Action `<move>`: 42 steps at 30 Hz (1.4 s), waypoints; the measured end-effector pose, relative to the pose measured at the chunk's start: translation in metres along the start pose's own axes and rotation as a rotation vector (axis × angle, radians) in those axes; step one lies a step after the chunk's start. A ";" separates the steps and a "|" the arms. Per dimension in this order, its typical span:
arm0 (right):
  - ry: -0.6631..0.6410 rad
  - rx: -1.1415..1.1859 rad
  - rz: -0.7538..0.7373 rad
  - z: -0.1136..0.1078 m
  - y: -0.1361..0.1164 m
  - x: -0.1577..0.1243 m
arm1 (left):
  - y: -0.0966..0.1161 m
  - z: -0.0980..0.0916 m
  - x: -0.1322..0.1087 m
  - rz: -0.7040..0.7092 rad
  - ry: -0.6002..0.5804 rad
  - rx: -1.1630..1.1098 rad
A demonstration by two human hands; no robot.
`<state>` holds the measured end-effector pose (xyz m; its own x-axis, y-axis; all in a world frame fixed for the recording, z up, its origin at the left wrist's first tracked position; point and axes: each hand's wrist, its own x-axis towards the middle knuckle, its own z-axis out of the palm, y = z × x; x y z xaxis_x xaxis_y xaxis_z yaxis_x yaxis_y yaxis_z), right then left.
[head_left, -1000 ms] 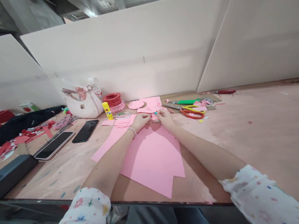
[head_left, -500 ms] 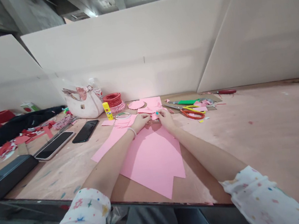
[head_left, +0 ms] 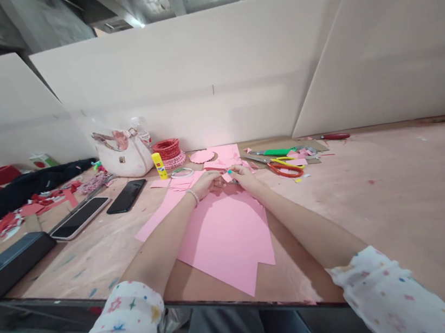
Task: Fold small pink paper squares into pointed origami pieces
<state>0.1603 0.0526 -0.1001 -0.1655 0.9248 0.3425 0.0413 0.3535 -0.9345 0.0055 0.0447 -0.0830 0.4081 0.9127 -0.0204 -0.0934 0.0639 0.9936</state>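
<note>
My left hand and my right hand meet just above the table, pinching a small piece of pink paper between them. Its exact shape is hidden by my fingers. Under my wrists lies a large cut sheet of pink paper, with its lower end near the table's front edge. Beyond my hands are more pink paper pieces and a scalloped pink paper circle. A small stack of pink paper squares lies just left of my left hand.
On the wooden table stand a yellow glue stick, a white handbag and a red paper coil. Orange-handled scissors lie right of my hands. Two phones lie to the left, among red paper scraps.
My hands have come slightly closer together and lower, and the small pink piece now sits tighter between them. The large sheet and other objects stay in place.
</note>
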 end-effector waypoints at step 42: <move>-0.009 -0.071 -0.041 0.005 -0.019 -0.008 | 0.005 0.009 0.000 -0.049 0.109 0.227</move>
<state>0.1561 0.0375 -0.0853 -0.1770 0.9081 0.3795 0.1039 0.4007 -0.9103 0.0132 0.0409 -0.0773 0.3054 0.9498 -0.0686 0.1351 0.0281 0.9904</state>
